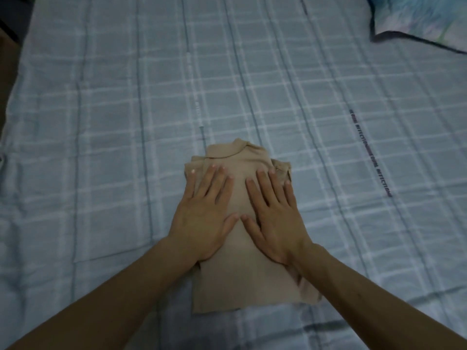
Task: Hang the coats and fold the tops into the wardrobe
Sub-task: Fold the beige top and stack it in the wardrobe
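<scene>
A beige top (242, 284) lies flat on the bed, folded into a narrow strip with its collar pointing away from me and its sleeves tucked in. My left hand (204, 215) rests palm down on the upper left of the top, fingers spread. My right hand (274, 218) lies palm down on the upper right, fingers spread too. The two thumbs nearly meet over the middle of the garment. Neither hand grips the cloth; both press flat on it. No coat, hanger or wardrobe is in view.
The bed is covered with a pale blue checked sheet (101, 122), slightly creased, with a line of dark printed text at the right. A patterned pillow or quilt corner (419, 18) sits at the far right. The bed's left edge borders a dark floor.
</scene>
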Tool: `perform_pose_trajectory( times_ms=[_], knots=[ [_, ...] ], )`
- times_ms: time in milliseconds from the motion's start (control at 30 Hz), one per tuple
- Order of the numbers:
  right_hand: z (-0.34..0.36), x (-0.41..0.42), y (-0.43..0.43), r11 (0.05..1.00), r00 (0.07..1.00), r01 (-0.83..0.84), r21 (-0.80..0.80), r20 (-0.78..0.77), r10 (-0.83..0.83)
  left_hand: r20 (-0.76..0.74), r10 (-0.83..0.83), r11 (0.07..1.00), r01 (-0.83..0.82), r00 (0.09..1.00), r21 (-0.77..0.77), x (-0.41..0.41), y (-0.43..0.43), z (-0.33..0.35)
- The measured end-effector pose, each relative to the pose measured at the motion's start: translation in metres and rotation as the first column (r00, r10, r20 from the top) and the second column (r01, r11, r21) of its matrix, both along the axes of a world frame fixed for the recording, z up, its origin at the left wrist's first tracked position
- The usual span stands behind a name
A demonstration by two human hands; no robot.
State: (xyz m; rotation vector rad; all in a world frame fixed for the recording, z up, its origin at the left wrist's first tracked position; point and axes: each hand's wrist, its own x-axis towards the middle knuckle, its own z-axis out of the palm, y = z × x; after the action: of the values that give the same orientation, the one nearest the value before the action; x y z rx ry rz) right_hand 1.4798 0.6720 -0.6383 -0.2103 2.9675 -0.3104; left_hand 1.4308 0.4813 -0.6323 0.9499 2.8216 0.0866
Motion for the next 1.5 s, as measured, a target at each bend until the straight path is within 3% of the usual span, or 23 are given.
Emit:
perform_pose_trajectory(
  times_ms=[200, 367, 533, 733, 867, 1033, 1233, 1500],
  knots=[
    [0.031, 0.065, 0.005, 0.983, 0.986, -0.163, -0.088, 0.018, 0.165, 0.115, -0.098, 0.96, 0.063, 0.989, 0.273, 0.082, -0.035, 0.019],
    [0.026, 0.107, 0.027, 0.956, 0.955, -0.286, -0.064, 0.064, 0.29, 0.108, -0.218, 0.965, 0.198, 0.97, 0.175, 0.107, -0.04, 0.003],
    [0.02, 0.114, 0.024, 0.973, 0.974, -0.224, -0.044, -0.053, 0.222, 0.04, -0.213, 0.968, 0.205, 0.976, 0.148, 0.107, -0.032, 0.006],
    [0.031, 0.126, 0.011, 0.984, 0.976, -0.132, -0.12, -0.188, 0.108, -0.164, -0.109, 0.935, 0.157, 0.98, 0.317, 0.123, -0.025, 0.018],
    [0.04, 0.134, 0.011, 0.983, 0.976, -0.075, -0.169, -0.214, 0.037, -0.191, -0.076, 0.926, 0.141, 0.979, 0.351, 0.134, -0.023, 0.027],
    [0.053, 0.165, 0.013, 0.979, 0.987, -0.08, -0.19, -0.154, 0.05, -0.2, -0.113, 0.924, 0.177, 0.973, 0.339, 0.163, -0.024, 0.039],
    [0.075, 0.22, 0.024, 0.956, 0.992, -0.114, -0.27, 0.014, 0.123, -0.074, -0.17, 0.909, 0.186, 0.983, 0.373, 0.232, -0.034, 0.043],
    [0.113, 0.169, 0.035, 0.926, 0.995, -0.074, -0.371, -0.082, 0.047, -0.167, 0.076, 0.87, 0.016, 0.983, 0.492, 0.192, -0.022, 0.086]
  ],
)
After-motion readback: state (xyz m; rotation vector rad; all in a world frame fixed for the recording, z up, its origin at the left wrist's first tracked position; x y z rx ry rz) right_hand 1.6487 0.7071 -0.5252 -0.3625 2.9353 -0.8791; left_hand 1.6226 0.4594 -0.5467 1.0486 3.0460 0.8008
